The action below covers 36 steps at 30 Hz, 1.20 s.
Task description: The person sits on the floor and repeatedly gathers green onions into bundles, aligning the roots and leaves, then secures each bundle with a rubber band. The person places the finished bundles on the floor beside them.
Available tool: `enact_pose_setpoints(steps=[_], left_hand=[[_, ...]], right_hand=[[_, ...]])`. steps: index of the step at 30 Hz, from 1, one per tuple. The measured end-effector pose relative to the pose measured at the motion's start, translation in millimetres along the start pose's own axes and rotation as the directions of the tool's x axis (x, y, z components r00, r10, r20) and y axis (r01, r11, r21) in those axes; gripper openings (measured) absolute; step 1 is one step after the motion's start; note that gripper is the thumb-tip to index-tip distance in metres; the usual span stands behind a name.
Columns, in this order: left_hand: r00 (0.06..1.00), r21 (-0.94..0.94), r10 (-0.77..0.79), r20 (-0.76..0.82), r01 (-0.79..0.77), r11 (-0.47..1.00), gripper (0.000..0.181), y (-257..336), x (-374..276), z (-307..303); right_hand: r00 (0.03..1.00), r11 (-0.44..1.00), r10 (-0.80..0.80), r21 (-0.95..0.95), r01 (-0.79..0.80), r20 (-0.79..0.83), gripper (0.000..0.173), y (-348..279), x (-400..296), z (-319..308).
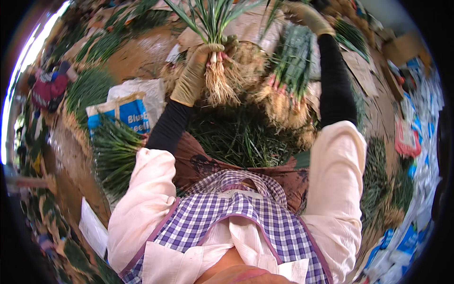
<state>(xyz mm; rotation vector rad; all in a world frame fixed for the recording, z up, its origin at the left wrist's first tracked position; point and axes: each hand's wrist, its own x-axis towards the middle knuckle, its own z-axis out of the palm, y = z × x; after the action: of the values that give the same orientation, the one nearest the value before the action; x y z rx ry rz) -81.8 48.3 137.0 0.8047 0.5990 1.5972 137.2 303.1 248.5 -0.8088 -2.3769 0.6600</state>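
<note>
My left hand (pixel 200 65), in a tan glove, is closed around a bunch of spring onions (pixel 214 26). Their leaves point away from me, and pale, stringy roots hang below my fingers. At the top edge, my gloved right hand (pixel 305 16) is blurred and partly cut off. A few green leaves (pixel 271 17) show beside its fingers; whether it grips them I cannot tell. Beneath my right forearm lies a stack of spring onions (pixel 294 53), roots towards me. Loose green leaves (pixel 241 142) are heaped in front of my lap.
Left of me lie another bundle of spring onions (pixel 115 156) and a blue-and-white sack (pixel 133 110) bearing writing. A person (pixel 49 88) sits farther left beside a green pile (pixel 88 87). Plastic packaging (pixel 427 142) lines the right side, near a cardboard box (pixel 404 49).
</note>
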Motion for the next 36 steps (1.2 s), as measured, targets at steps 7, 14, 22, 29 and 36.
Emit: enact_pose_setpoints(steps=[7, 14, 22, 29, 36], left_hand=[[0.998, -0.171, 0.062, -0.022, -0.065, 0.983, 0.021, -92, 1, -16], [0.987, -0.356, -0.128, -0.098, 0.085, 0.931, 0.02, -101, 8, -25], [0.959, -0.417, -0.218, 0.183, 0.276, 0.866, 0.042, -116, -1, -17], [0.957, -0.339, -0.237, 0.168, 0.282, 0.898, 0.031, -115, 0, 6], [0.948, 0.126, -0.304, -0.09, 0.314, 0.941, 0.011, -118, -4, -12]], right_hand=[[0.851, 0.69, 0.076, 0.589, -0.421, 0.52, 0.096, -45, -176, 121], [0.936, 0.305, 0.043, 0.887, -0.346, 0.35, 0.038, -31, -247, 184], [0.86, 0.476, 0.035, 0.748, -0.462, 0.509, 0.016, -32, -299, 87], [0.971, 0.964, -0.171, 0.175, 0.2, -0.167, 0.023, -54, -269, 102], [0.883, 0.892, -0.373, -0.372, 0.257, -0.285, 0.015, -27, -234, 167]])
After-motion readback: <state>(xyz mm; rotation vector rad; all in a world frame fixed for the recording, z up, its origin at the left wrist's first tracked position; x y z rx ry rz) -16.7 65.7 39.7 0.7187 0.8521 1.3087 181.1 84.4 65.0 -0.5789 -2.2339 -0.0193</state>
